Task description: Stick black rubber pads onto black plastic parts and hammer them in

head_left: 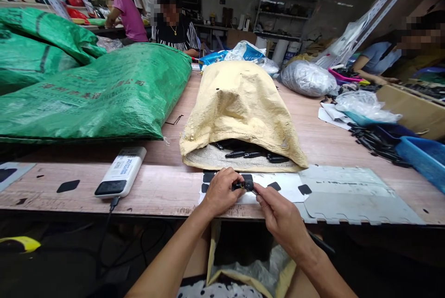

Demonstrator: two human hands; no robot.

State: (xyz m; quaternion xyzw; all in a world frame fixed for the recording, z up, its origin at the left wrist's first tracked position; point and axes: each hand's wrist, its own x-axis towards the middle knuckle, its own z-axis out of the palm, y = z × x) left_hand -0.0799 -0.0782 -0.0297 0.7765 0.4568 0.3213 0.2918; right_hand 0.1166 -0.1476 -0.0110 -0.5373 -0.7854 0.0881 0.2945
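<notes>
Head view: two-handed fingertip grip

Left hand (223,190), knuckles up, and right hand (281,212), angled inward: both pinching one small black round-ended part (248,185) above white sheet (289,181), wood-grain table (167,175). Directly beyond, obstructing: tan woven sack (243,103), elongated black pieces (236,154) in mouth. Leftward: bulging green woven sack (114,103).

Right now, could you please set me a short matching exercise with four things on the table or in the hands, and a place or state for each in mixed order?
Things:
1. Black piece
2. Yellow sack
3. White device
4. Blue bin

Places and states:
A. Has a cable plugged into its near end
B. At the right edge of the picture
C. Held between the left hand and the right hand
D. Mouth open, with black parts showing inside

Right pairs: 1-C, 2-D, 3-A, 4-B
</notes>
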